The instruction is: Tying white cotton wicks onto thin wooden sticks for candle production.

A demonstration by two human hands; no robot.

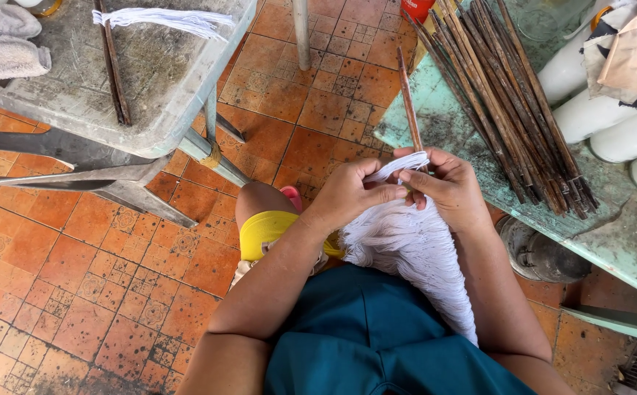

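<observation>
Both hands, left (351, 192) and right (450, 186), clamped on white threads (413, 252) around 1 dark stick (408, 102).

A worn green table (629, 234) stands at the right, its paint stained dark. On it lies a bundle of dark brown sticks (505, 95), fanned at the far end and gathered at the near edge. Just beside them lie white cylinders (611, 132) with crumpled cloth (636, 51) on top. At the upper left stands a grey table (157, 88), carrying a single dark stick (114, 66), a tuft of white thread (168, 20) and a pale towel (0, 44). Both tables stand on a floor of orange patterned tiles (77, 278).
</observation>
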